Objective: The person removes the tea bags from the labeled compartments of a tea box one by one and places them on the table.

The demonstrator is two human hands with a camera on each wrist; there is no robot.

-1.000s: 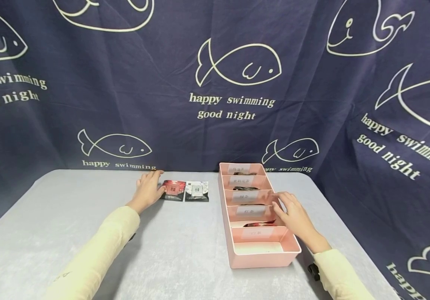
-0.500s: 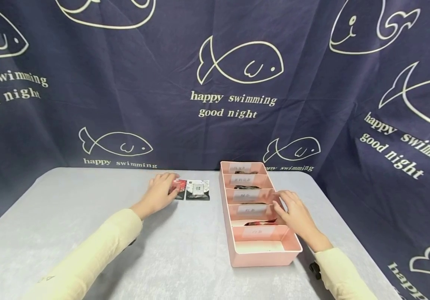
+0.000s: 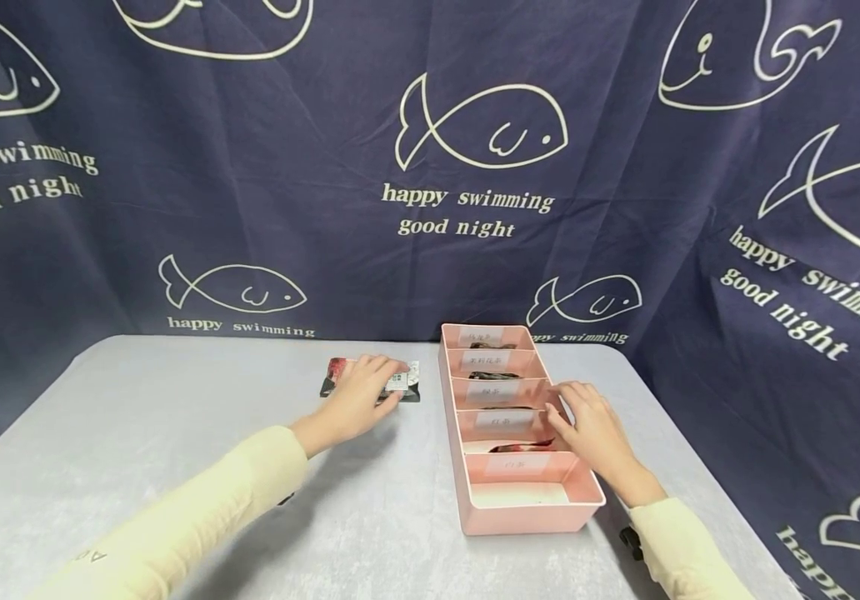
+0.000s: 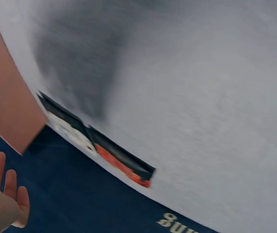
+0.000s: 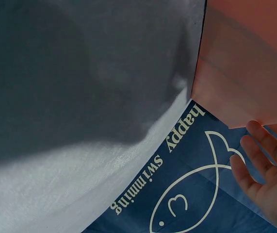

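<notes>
In the head view, my left hand (image 3: 362, 390) is held low over two flat tea sachets, its fingers relaxed and covering parts of them. One is the red and black sachet (image 3: 336, 369); the other, the white and black sachet (image 3: 413, 377), lies to its right. The left wrist view shows this hand (image 4: 2, 204) with nothing in its fingers and the sachets apart from it. My right hand (image 3: 587, 425) rests at the right rim of a long pink divided box (image 3: 523, 522), fingers loosely bent.
White handwritten labels mark the box's compartments. Dark sachets (image 3: 493, 377) stand in the rear ones, and a red sachet (image 3: 522, 447) in the second from the front. The front compartment shows its bare floor. A dark blue fish-print curtain (image 3: 355, 167) hangs behind the grey table (image 3: 370, 517).
My left hand has moved right, from the red sachet's left side to over both sachets. My right hand stays at the box rim, and the box keeps its place.
</notes>
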